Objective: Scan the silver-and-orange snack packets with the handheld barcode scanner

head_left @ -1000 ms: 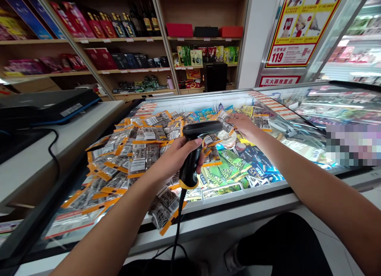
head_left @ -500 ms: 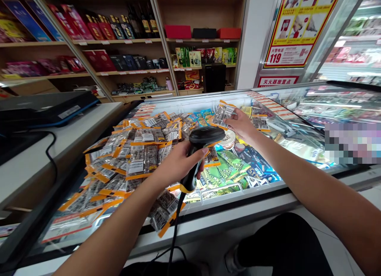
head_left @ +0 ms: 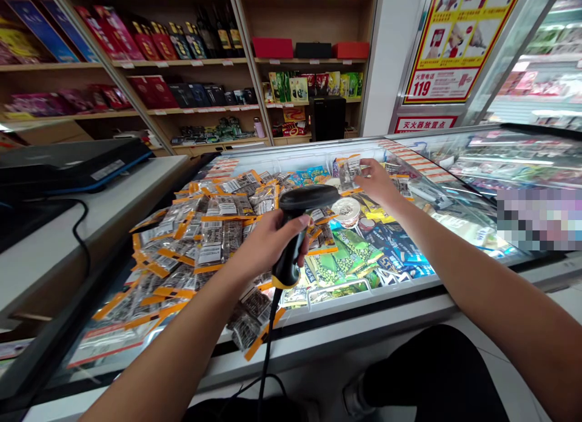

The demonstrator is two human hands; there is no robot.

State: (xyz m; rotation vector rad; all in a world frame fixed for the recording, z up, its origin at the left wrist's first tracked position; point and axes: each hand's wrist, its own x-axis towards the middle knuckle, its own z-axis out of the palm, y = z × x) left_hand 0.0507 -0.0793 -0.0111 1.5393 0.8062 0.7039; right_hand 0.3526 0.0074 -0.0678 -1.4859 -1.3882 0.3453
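My left hand (head_left: 268, 240) is wrapped round the grip of a black and yellow barcode scanner (head_left: 293, 243), its head pointing right and its cable hanging down. Farther back and to the right, my right hand (head_left: 376, 180) pinches the right edge of a clear snack packet (head_left: 349, 173) with an orange border and a white label. To the left of the scanner, a heap of similar packets (head_left: 218, 234) lies on the glass top. One packet (head_left: 252, 319) overhangs the front edge. A few more lie just behind the scanner, partly hidden by it.
Under the glass of the freezer (head_left: 364, 316) are green bags (head_left: 348, 252), blue bags (head_left: 400, 246) and a round tub (head_left: 346, 212). A counter with a black device (head_left: 73, 164) stands at left. Stocked shelves (head_left: 191, 64) line the back. My knee (head_left: 436, 367) is below the front edge.
The scanner in my left hand has shifted slightly left and up. My right hand has moved a little right with the packet, which now shows its label more squarely.
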